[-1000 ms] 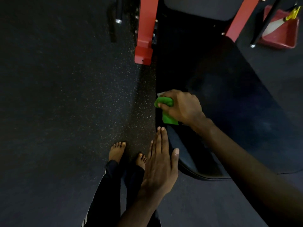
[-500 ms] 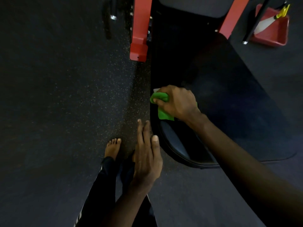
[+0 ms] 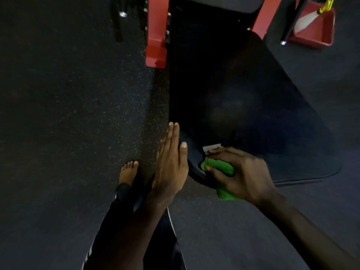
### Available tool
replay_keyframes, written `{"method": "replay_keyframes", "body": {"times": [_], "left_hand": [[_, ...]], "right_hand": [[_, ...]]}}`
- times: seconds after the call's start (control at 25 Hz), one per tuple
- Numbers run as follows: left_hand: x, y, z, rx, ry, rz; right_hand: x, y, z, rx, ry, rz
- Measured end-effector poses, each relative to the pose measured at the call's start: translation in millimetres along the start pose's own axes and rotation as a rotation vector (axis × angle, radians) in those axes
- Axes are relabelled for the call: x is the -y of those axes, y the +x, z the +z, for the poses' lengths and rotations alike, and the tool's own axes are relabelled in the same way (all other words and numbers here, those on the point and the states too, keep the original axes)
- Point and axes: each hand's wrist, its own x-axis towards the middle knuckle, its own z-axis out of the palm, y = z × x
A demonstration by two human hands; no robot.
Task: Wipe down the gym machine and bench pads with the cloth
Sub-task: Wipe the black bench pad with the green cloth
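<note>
Dark gym floor (image 3: 78, 94); my right hand (image 3: 243, 176) has swept the green cloth (image 3: 220, 168) down to the near corner of the bench pad (image 3: 243, 104), fingers (image 3: 218, 152) curled round it. Left hand (image 3: 171, 164) flat, empty. Edge nearly done, I'd say.

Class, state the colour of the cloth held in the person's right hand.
Bright green. The cloth is bunched in the right hand at the bench pad edge, seen in the head view.

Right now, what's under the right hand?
The cloth, gripped by the right hand at the near corner of the pad; a white tag shows beside it. The pad surface beneath the cloth is covered.
</note>
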Motion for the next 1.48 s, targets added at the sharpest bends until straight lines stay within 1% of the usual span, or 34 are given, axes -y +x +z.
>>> {"method": "replay_keyframes", "body": {"times": [0.12, 0.2, 0.36, 0.48, 0.56, 0.6, 0.76, 0.88, 0.96, 1.08, 1.16, 1.2, 1.28, 1.48], "left_hand": [[-2.7, 2.8, 4.6, -0.04, 0.023, 0.011], [-7.4, 7.4, 9.0, -0.056, 0.052, 0.058], [-5.0, 14.6, 15.8, -0.067, 0.08, 0.144], [-0.5, 14.8, 17.1, -0.077, 0.075, 0.173], [1.9, 15.9, 17.5, -0.093, 0.07, 0.19], [3.9, 17.2, 17.3, -0.098, 0.07, 0.198], [5.3, 17.6, 19.0, -0.093, 0.084, 0.217], [1.8, 16.8, 12.3, -0.069, 0.15, 0.207], [-9.8, 13.2, 9.2, -0.009, 0.224, 0.274], [-28.4, -4.0, 18.6, 0.071, 0.417, 0.42], [-30.4, -6.9, 23.8, 0.042, 0.489, 0.43], [-29.2, -5.7, 24.9, 0.01, 0.495, 0.434], [-25.2, -3.7, 25.8, -0.039, 0.494, 0.447], [-25.3, -5.0, 28.5, -0.069, 0.486, 0.469]], "right_hand": [[9.1, 33.8, 8.8, -0.037, -0.034, 0.051], [12.4, 46.9, 12.3, -0.058, -0.041, 0.058], [-6.0, 16.8, 6.2, -0.095, 0.016, 0.034], [-26.0, -1.8, -3.5, -0.142, 0.025, 0.155], [-23.4, 0.6, -1.9, -0.188, -0.022, 0.244], [-14.6, 2.7, 2.3, -0.196, -0.056, 0.253], [28.0, -2.7, 26.3, -0.201, -0.064, 0.074], [16.0, -19.2, 21.7, -0.23, 0.002, 0.101], [-16.5, -36.0, 9.9, -0.274, 0.03, 0.203], [-73.1, -57.1, -14.8, -0.412, 0.046, 0.513], [-84.5, -54.0, -21.2, -0.431, -0.006, 0.65], [-80.3, -47.6, -20.8, -0.414, -0.043, 0.673], [-59.4, -32.0, -15.0, -0.386, -0.082, 0.635], [-13.7, -9.2, 8.4, -0.353, -0.115, 0.386]]}}
